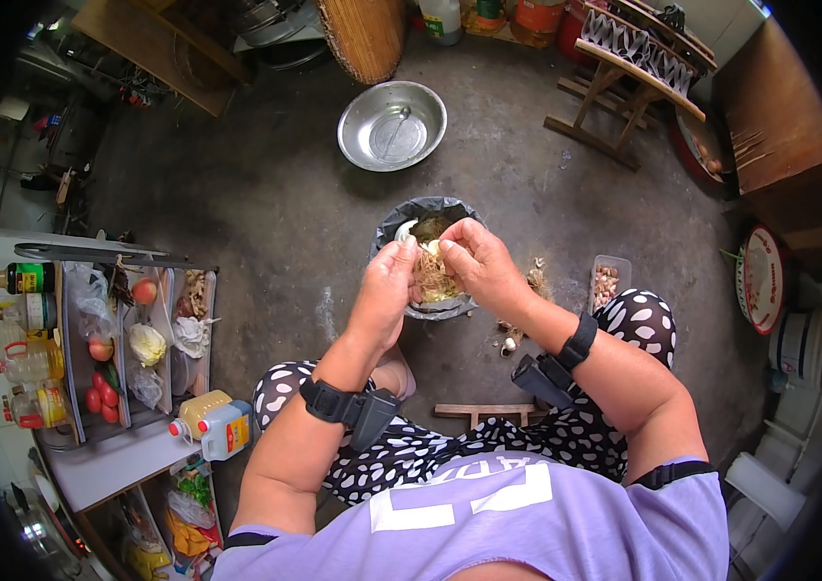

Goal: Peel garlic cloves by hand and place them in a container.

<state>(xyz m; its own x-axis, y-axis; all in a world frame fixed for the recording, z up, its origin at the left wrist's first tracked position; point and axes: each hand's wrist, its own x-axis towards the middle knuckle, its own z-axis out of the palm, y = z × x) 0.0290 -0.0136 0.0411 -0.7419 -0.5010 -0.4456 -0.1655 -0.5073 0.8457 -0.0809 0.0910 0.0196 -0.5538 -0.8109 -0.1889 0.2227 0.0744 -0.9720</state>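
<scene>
My left hand and my right hand meet over a waste bin lined with a black bag. Between their fingertips is a small pale garlic clove, pinched from both sides. Dry brown skins and pale peelings fill the bin below. On the floor by my right forearm lie loose garlic bulbs and a tuft of dry roots and stalks. Near my right knee stands a clear plastic box holding several garlic cloves. Fingers partly hide the clove.
A metal basin with a spoon in it sits on the floor ahead. At left is a rack of vegetables and bottles, with two jugs beside it. A wooden folding chair stands far right, a red-rimmed enamel basin at right.
</scene>
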